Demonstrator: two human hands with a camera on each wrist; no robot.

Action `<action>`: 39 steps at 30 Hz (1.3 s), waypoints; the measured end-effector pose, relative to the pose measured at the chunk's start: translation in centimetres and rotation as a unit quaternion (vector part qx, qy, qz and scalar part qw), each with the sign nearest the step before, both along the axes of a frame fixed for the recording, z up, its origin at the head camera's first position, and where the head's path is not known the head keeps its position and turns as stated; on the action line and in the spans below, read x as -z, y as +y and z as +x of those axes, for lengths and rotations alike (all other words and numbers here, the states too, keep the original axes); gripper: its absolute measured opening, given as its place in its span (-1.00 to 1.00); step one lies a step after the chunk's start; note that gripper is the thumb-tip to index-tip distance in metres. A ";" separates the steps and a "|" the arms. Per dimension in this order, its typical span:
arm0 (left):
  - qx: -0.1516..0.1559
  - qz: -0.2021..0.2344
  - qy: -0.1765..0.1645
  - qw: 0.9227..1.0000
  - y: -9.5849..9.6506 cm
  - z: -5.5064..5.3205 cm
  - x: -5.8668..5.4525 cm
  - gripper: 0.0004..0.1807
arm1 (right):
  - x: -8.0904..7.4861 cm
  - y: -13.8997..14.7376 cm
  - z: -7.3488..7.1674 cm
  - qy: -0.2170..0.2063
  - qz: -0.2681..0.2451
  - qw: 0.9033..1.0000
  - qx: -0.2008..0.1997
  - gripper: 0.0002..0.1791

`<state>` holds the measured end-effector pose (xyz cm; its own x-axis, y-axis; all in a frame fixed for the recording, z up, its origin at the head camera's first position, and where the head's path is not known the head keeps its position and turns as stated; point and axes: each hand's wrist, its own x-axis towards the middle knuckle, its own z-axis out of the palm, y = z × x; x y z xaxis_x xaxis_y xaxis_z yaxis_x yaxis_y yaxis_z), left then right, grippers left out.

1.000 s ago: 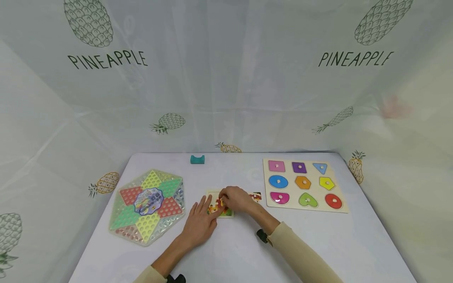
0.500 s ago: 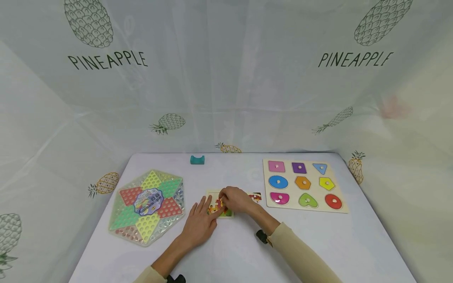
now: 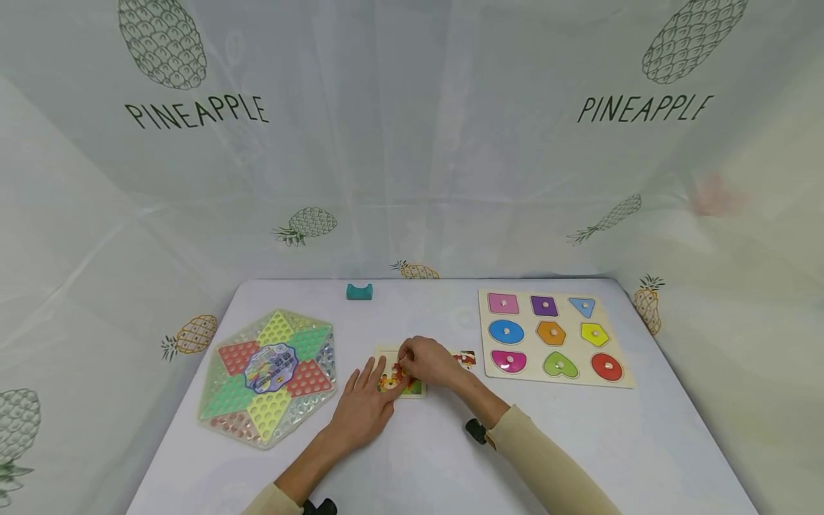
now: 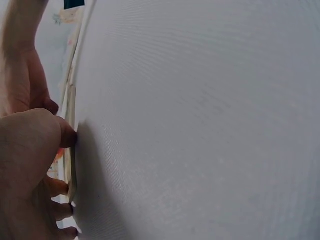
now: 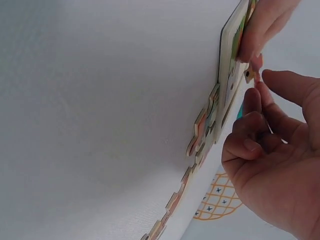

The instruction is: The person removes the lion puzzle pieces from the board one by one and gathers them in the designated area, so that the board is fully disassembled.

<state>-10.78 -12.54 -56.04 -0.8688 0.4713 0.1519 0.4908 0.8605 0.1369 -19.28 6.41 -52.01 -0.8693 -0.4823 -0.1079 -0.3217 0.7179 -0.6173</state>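
In the head view a small wooden jigsaw board (image 3: 388,352) lies mid-table, with colourful pieces set in its lower part. My left hand (image 3: 362,411) rests on the board's left side, fingers straight and thumb reaching across the pieces. Over the board's right half, my right hand (image 3: 433,361) pinches a small jigsaw piece (image 5: 255,66) between thumb and index finger. The right wrist view shows that piece raised on edge close to the left thumb (image 5: 250,45). My right hand partly covers the board. Loose jigsaw pieces (image 3: 465,359) lie just right of it.
To the left is a hexagonal checkers board (image 3: 247,340) in clear wrapping. A wooden shape puzzle (image 3: 528,322) with knobbed pieces lies at the right. A teal curved block (image 3: 359,292) stands near the table's back edge.
Both hands stay almost in place. The right hand's fingers have shifted very slightly over the board, still pinching the piece.
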 end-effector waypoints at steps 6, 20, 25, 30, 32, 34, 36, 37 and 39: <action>0.001 -0.001 -0.011 1.000 0.0 0.0 0.1 -0.50 | -0.1 0.2 0.0 -0.011 -0.025 1.000 -0.001 -0.94; -0.003 0.000 -0.025 1.000 -0.1 0.1 -0.2 -0.54 | -0.3 0.5 0.0 -0.057 -0.093 0.993 -0.042 -0.93; 0.003 0.006 -0.014 1.000 0.0 0.1 -0.2 -0.53 | -0.7 1.1 -0.1 -0.033 -0.103 0.994 -0.032 -0.95; 0.004 0.003 -0.013 1.000 0.0 0.1 -0.2 -0.50 | -1.5 2.6 -0.3 -0.021 -0.105 0.994 -0.013 -0.90; 0.002 -0.002 -0.014 1.000 0.1 0.1 -0.1 -0.49 | -1.9 3.3 -0.4 -0.015 -0.100 0.995 -0.005 -0.88; 0.003 -0.010 -0.009 1.000 0.0 0.1 0.0 -0.48 | -2.2 4.1 -0.4 -0.013 -0.097 0.995 0.002 -0.87; 0.004 -0.015 -0.003 1.000 0.0 0.1 0.0 -0.47 | -2.5 4.8 -0.5 -0.012 -0.094 0.995 0.011 -0.88; 0.006 -0.015 0.000 1.000 0.0 0.2 0.0 -0.47 | -2.7 5.1 -0.5 -0.013 -0.096 0.995 0.015 -0.90; 0.007 -0.015 0.005 1.000 0.0 0.2 0.1 -0.47 | -2.8 5.8 -0.5 -0.019 -0.099 0.995 0.024 -0.92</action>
<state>-10.63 -12.55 -56.16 -0.8607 0.4876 0.1461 0.5038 0.8572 0.1066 -19.76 12.26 -49.20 -0.8887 -0.4559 -0.0494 -0.2634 0.5955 -0.7589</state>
